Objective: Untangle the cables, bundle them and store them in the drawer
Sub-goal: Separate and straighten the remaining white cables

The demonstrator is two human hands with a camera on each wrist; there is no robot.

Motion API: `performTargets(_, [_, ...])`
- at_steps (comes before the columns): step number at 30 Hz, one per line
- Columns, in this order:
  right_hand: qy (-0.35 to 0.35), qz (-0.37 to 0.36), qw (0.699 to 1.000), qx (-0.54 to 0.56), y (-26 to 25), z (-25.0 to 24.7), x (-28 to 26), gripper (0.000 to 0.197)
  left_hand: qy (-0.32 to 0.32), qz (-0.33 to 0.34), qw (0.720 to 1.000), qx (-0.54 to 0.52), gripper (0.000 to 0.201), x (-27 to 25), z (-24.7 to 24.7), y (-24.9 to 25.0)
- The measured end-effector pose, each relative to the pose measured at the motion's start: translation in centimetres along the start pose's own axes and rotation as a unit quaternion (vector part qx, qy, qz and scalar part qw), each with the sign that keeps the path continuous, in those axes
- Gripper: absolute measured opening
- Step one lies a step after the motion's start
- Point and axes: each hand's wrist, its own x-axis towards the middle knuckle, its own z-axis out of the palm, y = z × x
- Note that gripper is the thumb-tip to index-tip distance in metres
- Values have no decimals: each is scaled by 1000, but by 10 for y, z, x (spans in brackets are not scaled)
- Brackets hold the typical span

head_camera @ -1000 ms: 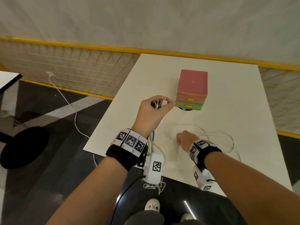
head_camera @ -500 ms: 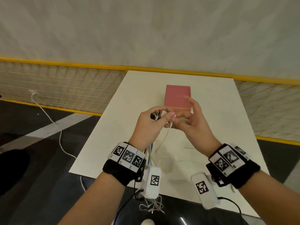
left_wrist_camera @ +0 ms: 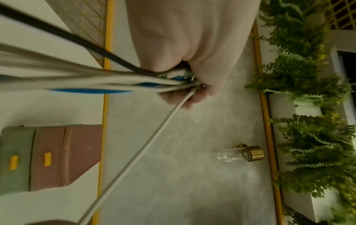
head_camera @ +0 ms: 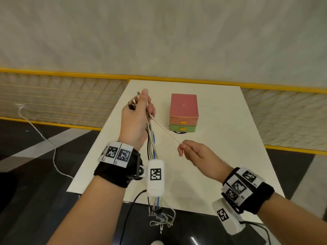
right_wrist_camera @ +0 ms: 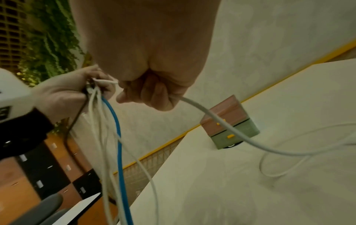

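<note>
My left hand is raised over the table's left side and grips a bunch of cables by their plug ends: white ones, a blue one and a black one. They hang down past the table's near edge. A single white cable runs taut from that fist to my right hand, which is curled round it lower and to the right. Beyond the right hand its slack loops on the table. The small drawer unit, pink over green with yellow handles, stands shut behind.
The white table has a near edge just under my wrists; the cable ends dangle in a tangle below it. A yellow-railed mesh fence runs behind. Another white cord trails on the dark floor at left.
My hands have come apart: the left one rose and moved left with the bunch, the right one slid down and right along the white cable, drawing it taut between them.
</note>
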Motion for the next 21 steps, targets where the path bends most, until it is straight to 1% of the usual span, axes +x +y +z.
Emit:
performTargets(1, [3, 6, 1000, -14, 2, -1, 0, 30, -28, -4, 1000, 2, 27, -3, -1, 2])
performTargets(2, [6, 13, 1000, -26, 2, -2, 1, 29, -64, -10, 998, 27, 25, -8, -1, 5])
performTargets(3, [13, 16, 999, -32, 0, -4, 2, 29, -106, -14, 991, 85, 22, -14, 0, 7])
performTargets(4, [25, 13, 999, -34, -4, -6, 5, 29, -148, -16, 974, 172, 21, -20, 3, 8])
performTargets(5, [39, 1, 999, -36, -8, -9, 7, 28, -187, -21, 945, 269, 21, -26, 5, 8])
performTargets(6, [51, -16, 998, -37, -12, -13, 9, 26, -225, -35, 908, 351, 23, -31, 7, 7])
performTargets(7, [54, -33, 997, -44, -16, -18, 11, 25, -260, -56, 874, 406, 25, -35, 7, 4])
performTargets(8, [49, -44, 996, -60, -18, -23, 12, 24, -281, -68, 849, 443, 28, -37, 6, 2])
performTargets(9, [42, -47, 995, -81, -19, -29, 13, 24, -277, -64, 838, 467, 32, -37, 3, 2])
performTargets(10, [45, -40, 993, -99, -18, -36, 12, 25, -247, -49, 842, 477, 35, -36, -1, 3])
performTargets(12, [69, -14, 992, -102, -12, -49, 6, 27, -143, -3, 870, 471, 41, -28, -13, 5])
performTargets(13, [77, -6, 992, -97, -10, -54, 3, 28, -100, 22, 876, 472, 42, -24, -18, 6])
performTargets(14, [80, 1, 992, -100, -7, -56, 2, 28, -70, 50, 872, 482, 38, -22, -21, 5])
performTargets(15, [80, 5, 991, -110, -7, -55, 2, 29, -61, 79, 865, 491, 29, -25, -21, 5])
performTargets(16, [80, 4, 990, -120, -10, -52, 3, 29, -79, 100, 860, 493, 18, -31, -17, 5])
performTargets(18, [80, -24, 990, -117, -20, -43, 7, 27, -174, 112, 849, 486, 38, -44, -3, 2])
performTargets(19, [79, -44, 991, -103, -26, -39, 8, 25, -214, 110, 835, 495, 40, -49, 4, -2])
performTargets(20, [80, -60, 991, -86, -32, -37, 9, 25, -229, 117, 822, 509, 33, -53, 9, -6])
performTargets(21, [83, -68, 991, -74, -37, -37, 9, 26, -219, 125, 814, 522, 27, -53, 12, -6])
